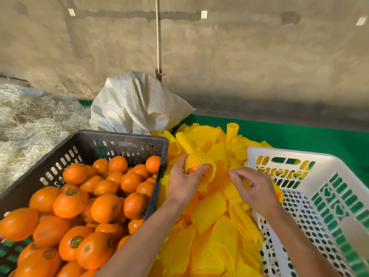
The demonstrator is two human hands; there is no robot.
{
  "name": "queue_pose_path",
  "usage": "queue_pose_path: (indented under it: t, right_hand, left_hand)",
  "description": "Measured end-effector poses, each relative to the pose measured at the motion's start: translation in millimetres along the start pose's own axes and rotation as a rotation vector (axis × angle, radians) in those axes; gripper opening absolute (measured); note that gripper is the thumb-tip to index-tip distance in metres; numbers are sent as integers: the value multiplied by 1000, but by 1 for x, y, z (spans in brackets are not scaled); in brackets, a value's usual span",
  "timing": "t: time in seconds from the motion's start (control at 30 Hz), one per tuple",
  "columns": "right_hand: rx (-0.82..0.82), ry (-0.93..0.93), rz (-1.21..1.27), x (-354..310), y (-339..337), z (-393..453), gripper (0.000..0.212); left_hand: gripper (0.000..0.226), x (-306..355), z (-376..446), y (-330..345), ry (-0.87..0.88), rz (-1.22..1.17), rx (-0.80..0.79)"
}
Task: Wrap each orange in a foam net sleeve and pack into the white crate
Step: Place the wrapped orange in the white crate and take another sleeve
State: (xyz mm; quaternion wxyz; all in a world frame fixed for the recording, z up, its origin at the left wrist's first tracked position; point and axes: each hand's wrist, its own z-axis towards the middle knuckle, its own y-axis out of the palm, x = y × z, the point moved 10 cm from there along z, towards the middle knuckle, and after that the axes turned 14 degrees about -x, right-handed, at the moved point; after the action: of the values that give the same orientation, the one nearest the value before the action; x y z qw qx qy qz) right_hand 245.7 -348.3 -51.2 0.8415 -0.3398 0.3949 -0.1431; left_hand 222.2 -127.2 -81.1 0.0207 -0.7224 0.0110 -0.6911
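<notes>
early stage, by my read. left hand (184,176) grips an orange (194,169) half inside a foam net sleeve (199,161) above the sleeve pile (215,226). right hand (252,188) loosely curled, seemingly holding nothing. white crate (319,196) holds almost nothing; dark crate (111,140) full of oranges.

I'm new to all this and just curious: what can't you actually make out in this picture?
- Head view: most of the orange in the left hand is covered by the foam net sleeve.
- What the right hand pinches, if anything: its own fingers hide it.
- The white crate runs off the right and bottom edges, so whether it holds fruit is unclear.
- The black crate is cut off at the lower left.
- Orange stickers: too small to read.
</notes>
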Motion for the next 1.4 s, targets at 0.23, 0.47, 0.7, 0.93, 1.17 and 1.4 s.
queue_pose_path:
  t: [0.23,0.47,0.7,0.93,1.17,1.4]
  right_hand:
    - [285,574,252,77,-23,-38,43]
    - [-37,707,322,94,13,-33,38]
    - [13,753,454,85,25,-31,42]
    - [108,929,699,79,30,-59,66]
    - [216,900,813,39,62,-56,65]
    - [338,553,368,-9,21,-24,39]
  left_hand:
    - [74,-4,3,1,0,-40,-28]
    - [73,-4,4,2,-2,-27,-35]
    - [63,-2,4,11,4,53,-57]
    - [55,4,0,18,-7,22,-97]
    - [61,5,-1,21,8,36,-64]
    - [53,13,-4,7,111,28,-14]
